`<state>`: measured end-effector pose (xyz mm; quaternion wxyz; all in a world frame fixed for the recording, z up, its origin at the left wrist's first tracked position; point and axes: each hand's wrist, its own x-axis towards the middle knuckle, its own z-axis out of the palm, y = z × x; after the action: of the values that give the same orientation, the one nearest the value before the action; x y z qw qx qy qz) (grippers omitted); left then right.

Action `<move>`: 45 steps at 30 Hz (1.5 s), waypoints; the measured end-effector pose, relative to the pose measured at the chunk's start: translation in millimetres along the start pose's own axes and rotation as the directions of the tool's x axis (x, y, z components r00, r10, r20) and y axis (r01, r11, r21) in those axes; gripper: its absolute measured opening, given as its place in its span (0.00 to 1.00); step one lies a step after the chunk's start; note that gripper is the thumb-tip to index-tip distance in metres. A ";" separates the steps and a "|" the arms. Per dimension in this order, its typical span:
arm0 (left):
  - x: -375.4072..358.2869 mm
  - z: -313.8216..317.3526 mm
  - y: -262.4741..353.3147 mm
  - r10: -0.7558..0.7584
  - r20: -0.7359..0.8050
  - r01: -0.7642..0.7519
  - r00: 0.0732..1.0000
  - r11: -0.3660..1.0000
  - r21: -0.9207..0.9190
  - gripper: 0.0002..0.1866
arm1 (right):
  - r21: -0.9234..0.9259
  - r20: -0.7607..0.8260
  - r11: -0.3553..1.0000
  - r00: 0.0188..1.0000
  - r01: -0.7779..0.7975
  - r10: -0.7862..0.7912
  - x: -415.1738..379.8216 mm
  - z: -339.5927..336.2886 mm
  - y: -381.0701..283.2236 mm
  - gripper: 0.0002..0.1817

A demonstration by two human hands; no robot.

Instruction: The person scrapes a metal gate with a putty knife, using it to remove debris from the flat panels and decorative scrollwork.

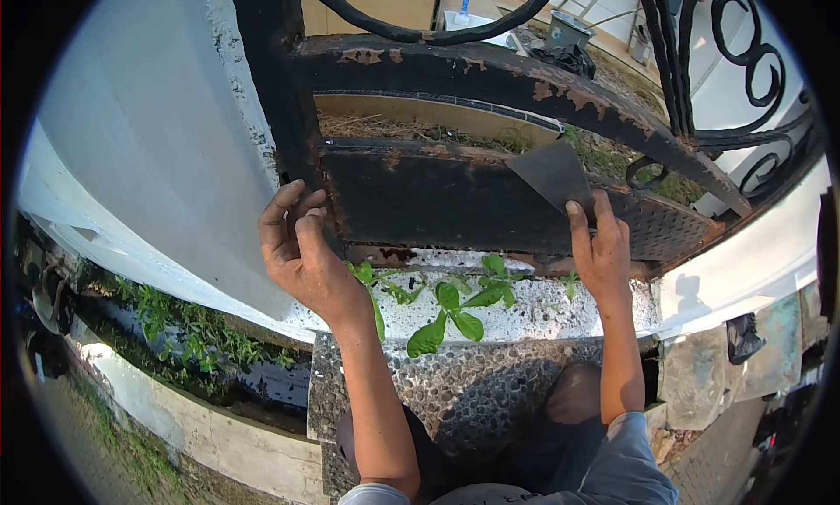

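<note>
A black iron gate (455,76) with rust patches and peeling paint fills the upper middle. My left hand (297,242) grips the left edge of its lower panel (437,203). My right hand (599,251) holds a flat metal scraper (551,172), its wide blade pressed against the panel's upper right part. My index finger lies along the blade's back. Bare rusty spots show on the curved top bar above the scraper.
A white wall (149,137) stands at the left. Green weeds (455,308) grow from the pebbled step (542,308) under the gate. A planted gutter (192,339) runs at the lower left. Curled ironwork (744,59) rises at the right. My knee (573,396) is below.
</note>
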<state>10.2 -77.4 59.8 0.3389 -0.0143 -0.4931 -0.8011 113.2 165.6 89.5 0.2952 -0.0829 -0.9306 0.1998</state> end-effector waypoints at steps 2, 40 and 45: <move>-1.9 2.0 2.2 -0.040 0.030 0.040 0.999 0.999 0.012 0.15 | -0.188 -0.019 0.977 0.994 0.101 -0.106 16.4 -16.1 9.2 0.16; -23.4 22.3 -22.9 -0.127 0.420 -0.250 0.899 0.639 0.728 0.53 | -0.374 0.033 0.816 0.886 0.440 -0.463 53.4 -8.0 23.0 0.20; -22.5 22.1 -19.4 -0.146 0.418 -0.242 0.896 0.628 0.739 0.51 | -0.314 0.019 0.858 0.906 0.406 -0.422 42.0 -11.5 22.4 0.22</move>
<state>9.9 -42.3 48.0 0.2128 -0.0613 -0.8515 -0.4752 86.6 201.0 110.3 0.3377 0.0687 -0.9385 -0.0196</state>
